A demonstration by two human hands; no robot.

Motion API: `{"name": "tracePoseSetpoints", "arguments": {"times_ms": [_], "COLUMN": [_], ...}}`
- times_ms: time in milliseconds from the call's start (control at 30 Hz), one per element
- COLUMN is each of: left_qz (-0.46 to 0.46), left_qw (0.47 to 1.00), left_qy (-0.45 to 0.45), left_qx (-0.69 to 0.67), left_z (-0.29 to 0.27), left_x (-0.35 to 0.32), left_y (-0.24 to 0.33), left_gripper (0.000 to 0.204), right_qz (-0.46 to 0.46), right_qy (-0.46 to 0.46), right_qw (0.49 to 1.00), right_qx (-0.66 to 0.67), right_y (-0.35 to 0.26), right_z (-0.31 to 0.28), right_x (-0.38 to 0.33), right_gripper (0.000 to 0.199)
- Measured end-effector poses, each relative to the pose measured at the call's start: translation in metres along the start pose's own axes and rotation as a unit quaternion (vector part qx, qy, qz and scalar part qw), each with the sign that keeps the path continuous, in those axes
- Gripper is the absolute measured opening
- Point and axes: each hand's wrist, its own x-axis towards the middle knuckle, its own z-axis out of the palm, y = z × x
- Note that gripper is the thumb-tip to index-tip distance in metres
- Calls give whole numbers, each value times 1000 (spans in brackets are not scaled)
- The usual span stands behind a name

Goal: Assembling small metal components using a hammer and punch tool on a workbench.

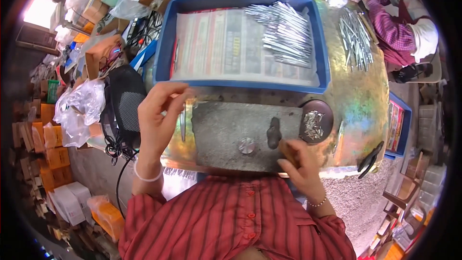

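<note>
A grey slab [216,125] lies in front of me with a small round silver metal piece [247,145] on it. My right hand [302,166] is closed around the short brown handle of what looks like a small hammer [274,134], its dark head resting on or just above the slab's right part. My left hand [161,113] is raised at the slab's upper left corner, thumb and fingers pinched; the fingertips are blurred and I cannot make out what is between them. Below them a thin metal rod [183,126] lies beside the slab.
Beyond the slab, a blue tray [240,85] holds a pile of thin silver rods [288,33]. A dark round dish [329,115] contains small metal pieces. More rods [356,41] lie farther right, near another person [399,29]. Black pliers [370,160] sit at the table's right edge.
</note>
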Motion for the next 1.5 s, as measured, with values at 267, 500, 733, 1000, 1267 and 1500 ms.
{"name": "tracePoseSetpoints", "arguments": {"times_ms": [267,500,733,1000,1267,1500], "left_qz": [322,360,305,344,455,466], "left_qw": [903,829,835,841,753,720], "left_qy": [-265,-311,-331,-319,-317,-353], "left_qx": [100,293,317,270,355,375], "left_z": [161,226,223,216,221,197], "left_x": [117,148,140,139,136,139], "left_y": [4,-18,-17,-17,-17,-9], "left_gripper": [8,8,10,9,16,15], "right_qz": [-1,-45,-50,-42,-54,-62], "right_qy": [-103,-172,-187,-143,-97,-55], "right_qw": [982,967,962,971,980,983], "right_qx": [160,183,194,185,164,161], "right_y": [9,15,16,9,9,12], "right_z": [13,5,1,3,13,16], "right_x": [6,15,18,12,8,5], "right_gripper": [25,29,30,26,24,25]}}
